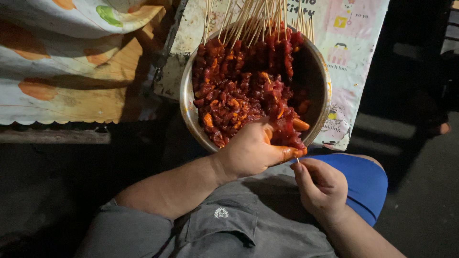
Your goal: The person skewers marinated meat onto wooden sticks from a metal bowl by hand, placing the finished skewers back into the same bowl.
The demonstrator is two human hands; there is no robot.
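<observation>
The left hand (251, 150) pinches a sauce-slick meat piece (292, 153) at the near rim of the steel bowl (318, 76) (piled with loaded skewers), the right hand (321, 186) gripping a thin skewer (297, 160) whose point could slip into a finger.

marinated meat (239, 91): red-sauced chunks, heaped in bowl | metal bowl (319, 71): round, tilted toward viewer | skewer (297, 160): thin stick, tip below bowl rim

A single head-worn camera looks steeply down from close above the metal bowl (315, 71). The wearer's lap fills the frame below the bowl, and the cloth-covered counter (71, 91) lies to its upper left.
</observation>
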